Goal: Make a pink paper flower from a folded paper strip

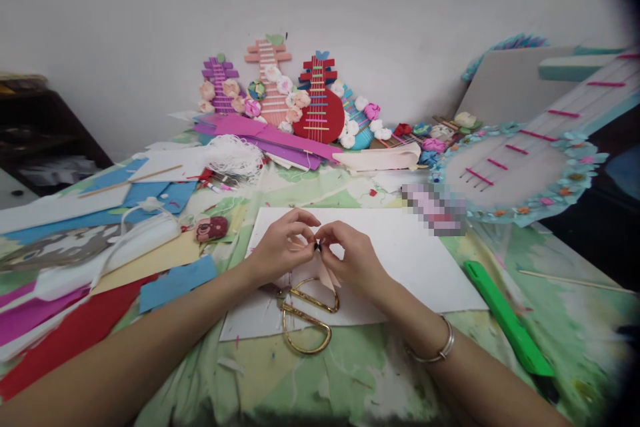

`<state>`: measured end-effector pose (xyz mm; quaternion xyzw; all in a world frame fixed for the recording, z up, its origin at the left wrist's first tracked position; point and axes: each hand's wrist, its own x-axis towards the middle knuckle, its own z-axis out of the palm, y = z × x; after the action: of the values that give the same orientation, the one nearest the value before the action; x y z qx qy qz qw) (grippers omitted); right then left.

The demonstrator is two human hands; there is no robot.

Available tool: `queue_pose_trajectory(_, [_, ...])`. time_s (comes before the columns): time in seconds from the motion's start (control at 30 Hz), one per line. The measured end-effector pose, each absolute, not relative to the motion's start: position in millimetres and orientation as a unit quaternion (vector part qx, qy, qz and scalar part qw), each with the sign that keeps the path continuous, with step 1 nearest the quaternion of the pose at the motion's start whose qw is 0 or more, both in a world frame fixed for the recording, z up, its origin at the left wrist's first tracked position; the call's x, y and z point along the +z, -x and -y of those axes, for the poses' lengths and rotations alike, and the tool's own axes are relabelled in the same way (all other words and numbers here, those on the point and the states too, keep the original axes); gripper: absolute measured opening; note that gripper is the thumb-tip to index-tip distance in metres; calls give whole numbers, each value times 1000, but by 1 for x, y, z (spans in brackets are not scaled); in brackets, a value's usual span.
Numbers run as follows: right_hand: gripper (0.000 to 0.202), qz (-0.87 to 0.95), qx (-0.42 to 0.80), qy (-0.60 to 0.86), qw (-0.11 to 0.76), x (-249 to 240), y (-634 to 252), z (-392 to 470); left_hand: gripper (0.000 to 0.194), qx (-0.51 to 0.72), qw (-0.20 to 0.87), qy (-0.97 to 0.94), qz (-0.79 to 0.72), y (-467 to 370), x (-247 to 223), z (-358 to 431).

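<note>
Over a white sheet (410, 267), my left hand (284, 245) and my right hand (354, 255) meet fingertip to fingertip. Both are closed in a pinch on a small pale pink piece (327, 275), paper or thin foam, whose pointed end hangs below the fingers. Its upper part is hidden by my hands. Scissors with gold loop handles (305, 333) lie just beneath, partly on the sheet; their blades are hard to see. A bracelet (445, 341) circles my right wrist.
Decorated model lutes, one of them red (320, 113), lean against the wall. White string (233, 157) is piled at the back left. Blue sheets (177, 283) and red sheets (83, 340) spread left. A green utility knife (507, 317) and a large lute (510, 170) are right.
</note>
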<state>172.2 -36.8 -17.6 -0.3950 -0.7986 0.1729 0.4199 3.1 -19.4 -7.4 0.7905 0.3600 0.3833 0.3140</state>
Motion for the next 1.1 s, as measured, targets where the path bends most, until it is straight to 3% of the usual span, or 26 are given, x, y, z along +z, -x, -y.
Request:
queue_pose_trajectory(0.53, [15,778,169,396,458,-15,-173,37,17,386,478,-690,-382,-4,-8,13])
queue_pose_trajectory(1.1, [18,778,197,382,458,-22,-172,36,20,352,542,-660,-384,-2,-14,12])
